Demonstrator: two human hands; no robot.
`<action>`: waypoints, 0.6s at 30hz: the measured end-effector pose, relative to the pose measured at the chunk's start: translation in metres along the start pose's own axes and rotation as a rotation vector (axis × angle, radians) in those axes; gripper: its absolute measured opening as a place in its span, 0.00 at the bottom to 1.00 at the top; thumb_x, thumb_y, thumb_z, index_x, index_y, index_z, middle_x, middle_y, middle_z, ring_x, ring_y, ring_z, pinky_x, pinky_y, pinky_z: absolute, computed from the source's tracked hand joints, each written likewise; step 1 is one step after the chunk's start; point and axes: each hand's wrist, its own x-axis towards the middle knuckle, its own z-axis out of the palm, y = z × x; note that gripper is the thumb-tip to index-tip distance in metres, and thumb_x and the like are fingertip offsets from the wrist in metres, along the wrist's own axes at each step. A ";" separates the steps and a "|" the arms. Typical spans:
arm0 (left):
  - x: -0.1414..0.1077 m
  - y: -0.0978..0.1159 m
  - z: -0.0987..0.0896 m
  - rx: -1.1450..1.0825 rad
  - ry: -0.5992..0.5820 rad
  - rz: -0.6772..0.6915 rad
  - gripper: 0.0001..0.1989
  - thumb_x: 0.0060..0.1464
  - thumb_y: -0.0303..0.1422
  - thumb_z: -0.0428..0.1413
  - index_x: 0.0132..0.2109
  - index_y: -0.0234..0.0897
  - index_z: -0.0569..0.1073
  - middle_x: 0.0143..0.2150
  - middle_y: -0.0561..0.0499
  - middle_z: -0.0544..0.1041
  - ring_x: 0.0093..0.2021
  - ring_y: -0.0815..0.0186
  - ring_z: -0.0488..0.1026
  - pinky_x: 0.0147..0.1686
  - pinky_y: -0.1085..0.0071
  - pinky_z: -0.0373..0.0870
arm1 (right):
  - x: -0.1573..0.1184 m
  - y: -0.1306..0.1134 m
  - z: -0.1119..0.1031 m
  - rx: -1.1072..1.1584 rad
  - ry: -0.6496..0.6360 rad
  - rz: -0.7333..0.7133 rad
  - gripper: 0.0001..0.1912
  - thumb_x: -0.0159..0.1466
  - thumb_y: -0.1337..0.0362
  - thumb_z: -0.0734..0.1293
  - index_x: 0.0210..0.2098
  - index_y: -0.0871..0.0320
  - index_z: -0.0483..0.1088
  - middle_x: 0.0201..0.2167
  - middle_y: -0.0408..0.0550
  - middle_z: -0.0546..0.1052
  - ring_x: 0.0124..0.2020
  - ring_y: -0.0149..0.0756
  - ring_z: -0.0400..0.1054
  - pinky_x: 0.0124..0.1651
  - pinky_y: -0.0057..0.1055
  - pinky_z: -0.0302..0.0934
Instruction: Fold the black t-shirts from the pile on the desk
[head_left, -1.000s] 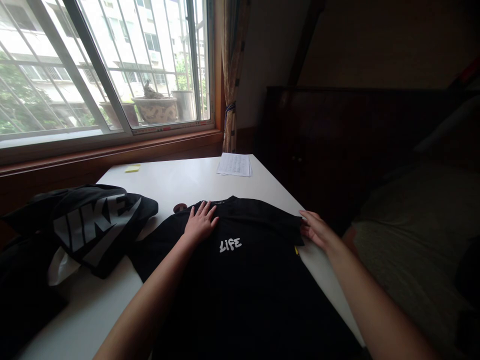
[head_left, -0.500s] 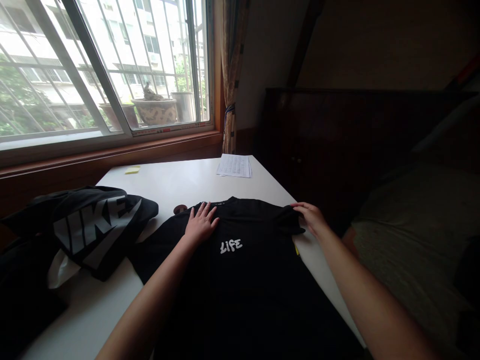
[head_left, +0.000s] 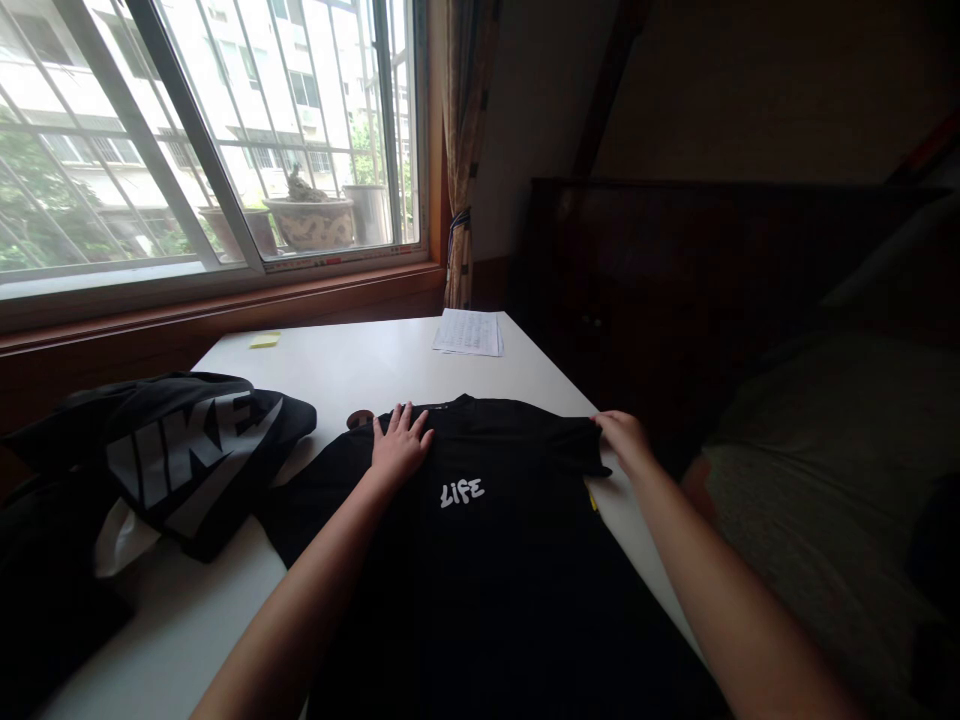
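A black T-shirt [head_left: 487, 560] lies spread over the white table [head_left: 330, 365], its collar toward the far side and white lettering on its chest. Flat on the shirt near the collar rests my left hand [head_left: 401, 445], fingers spread. My right hand [head_left: 624, 438] pinches the edge of the sleeve on the right, close to the table's edge, and the sleeve is drawn outward. A round brown object [head_left: 360, 418] shows partly beside the shirt's left shoulder. Something small and yellow [head_left: 592, 497] peeks out under the shirt's right side.
A black bag or garment with large grey letters [head_left: 199, 450] lies on the table at left. Printed papers [head_left: 469, 332] and a yellow sticky note [head_left: 265, 341] lie farther back. Beyond the table are a barred window [head_left: 210, 130], a tied curtain [head_left: 459, 200] and dark furniture [head_left: 645, 260].
My right hand has moved slightly to the right, pulling the sleeve straighter and farther out. My left hand has barely shifted on the shirt.
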 end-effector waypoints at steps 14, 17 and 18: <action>-0.004 0.034 0.009 0.017 0.150 0.225 0.26 0.69 0.39 0.43 0.70 0.43 0.63 0.73 0.48 0.60 0.75 0.55 0.47 0.73 0.45 0.40 | -0.065 -0.041 0.081 -0.774 -0.391 -0.612 0.26 0.71 0.58 0.57 0.64 0.59 0.67 0.67 0.57 0.66 0.65 0.52 0.58 0.67 0.45 0.53; -0.003 0.032 0.016 0.015 0.117 0.183 0.29 0.69 0.45 0.41 0.72 0.41 0.60 0.75 0.46 0.55 0.75 0.50 0.47 0.72 0.42 0.44 | -0.058 -0.037 0.086 -0.798 -0.402 -0.575 0.30 0.73 0.53 0.53 0.69 0.60 0.60 0.71 0.56 0.59 0.71 0.51 0.51 0.71 0.47 0.45; -0.001 0.029 0.017 0.018 0.103 0.156 0.30 0.69 0.46 0.40 0.73 0.41 0.58 0.76 0.45 0.53 0.76 0.49 0.46 0.71 0.42 0.44 | -0.054 -0.035 0.085 -0.800 -0.405 -0.559 0.31 0.73 0.52 0.52 0.70 0.59 0.58 0.72 0.55 0.57 0.72 0.50 0.49 0.72 0.48 0.42</action>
